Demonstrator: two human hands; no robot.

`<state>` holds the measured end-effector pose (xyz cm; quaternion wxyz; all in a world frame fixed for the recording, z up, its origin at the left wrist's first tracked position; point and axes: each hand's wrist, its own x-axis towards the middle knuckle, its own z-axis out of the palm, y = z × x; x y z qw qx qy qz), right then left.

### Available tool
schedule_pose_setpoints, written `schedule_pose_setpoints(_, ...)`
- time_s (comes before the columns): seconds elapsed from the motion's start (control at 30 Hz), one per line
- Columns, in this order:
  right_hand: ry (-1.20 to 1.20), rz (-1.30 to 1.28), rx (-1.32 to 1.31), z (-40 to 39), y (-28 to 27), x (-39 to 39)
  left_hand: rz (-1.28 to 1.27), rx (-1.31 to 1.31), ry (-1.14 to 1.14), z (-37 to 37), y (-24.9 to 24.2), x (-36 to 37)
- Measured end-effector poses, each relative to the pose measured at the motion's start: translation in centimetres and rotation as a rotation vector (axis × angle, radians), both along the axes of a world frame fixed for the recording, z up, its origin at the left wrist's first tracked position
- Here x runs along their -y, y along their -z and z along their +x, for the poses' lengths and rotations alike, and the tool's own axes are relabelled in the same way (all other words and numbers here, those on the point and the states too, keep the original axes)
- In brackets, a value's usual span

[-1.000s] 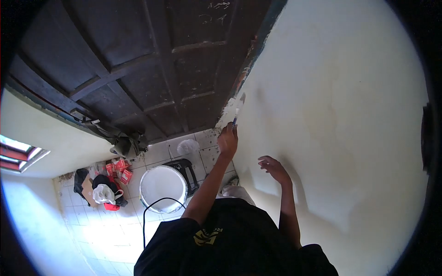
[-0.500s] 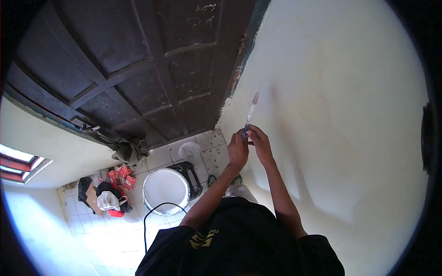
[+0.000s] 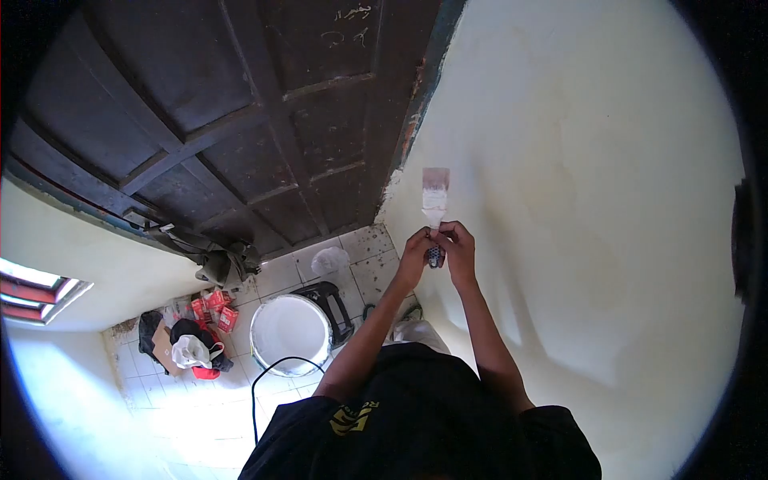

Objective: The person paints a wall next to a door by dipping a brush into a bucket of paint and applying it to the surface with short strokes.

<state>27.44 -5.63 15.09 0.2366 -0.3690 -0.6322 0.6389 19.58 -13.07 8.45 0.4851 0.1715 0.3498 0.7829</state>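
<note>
It looks like a small room in a house, judging by the panelled wooden door (image 3: 216,128) beyond the bucket (image 3: 257,354), the plain pale wall (image 3: 576,200) to its right and the small red-framed window (image 3: 34,290) far to its left. White floor tiles (image 3: 276,276) lie under the bucket, spotted beyond it, and red boxes (image 3: 228,319) and bags (image 3: 190,352) sit on them to its left, giving a room mid-work.

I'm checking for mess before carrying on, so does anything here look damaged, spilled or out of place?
Yes. The dark-painted frame strip beside the brown panelled wooden door looks chipped, with reddish patches showing along its edge. Dark specks dot the pale square floor tiles near the door; I can't tell their source.
</note>
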Motion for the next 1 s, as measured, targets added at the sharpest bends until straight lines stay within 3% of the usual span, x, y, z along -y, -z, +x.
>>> schedule_pose_setpoints(0.03, 0.002, 0.001, 0.001, 0.1, 0.8, -0.3, -0.019, 0.214, 0.073, -0.2, -0.6, 0.0)
schedule_pose_setpoints(0.13, 0.009, 0.107, -0.199, 0.3, 2.6, -1.3, 0.01, 0.211, -0.017, -1.1, 0.7, -0.1)
schedule_pose_setpoints(0.2, -0.02, 0.072, -0.013, 1.2, 1.6, -1.2, 0.002, 0.157, -0.089, -1.9, 0.7, -0.7)
schedule_pose_setpoints(0.3, -0.089, 0.021, 0.057, 3.0, 2.6, -1.9, -0.058, 0.013, -0.197, -3.9, -0.9, -1.6)
schedule_pose_setpoints(0.47, -0.122, -0.039, 0.152, 5.9, 3.5, -2.2, -0.024, -0.253, -0.331, -7.3, -7.9, -4.6)
schedule_pose_setpoints(0.5, -0.14, -0.071, 0.172, 6.4, 3.7, -2.3, 0.13, -0.273, -0.331, -8.0, -9.4, -5.6)
schedule_pose_setpoints(0.77, -0.257, -0.099, 0.228, 8.0, 3.4, -3.4, 0.375, -0.266, -0.267, -12.3, -25.2, -12.3)
schedule_pose_setpoints(0.9, -0.289, -0.114, 0.246, 8.4, 3.7, -4.1, 0.348, -0.189, -0.18, -13.8, -23.5, -16.6)
schedule_pose_setpoints(0.97, -0.292, -0.132, 0.277, 8.7, 3.3, -4.1, 0.141, -0.438, -0.22, -13.1, -21.1, -16.7)
schedule_pose_setpoints(1.0, -0.294, -0.132, 0.272, 8.8, 3.6, -4.2, 0.141, -0.443, -0.221, -13.0, -19.5, -16.5)
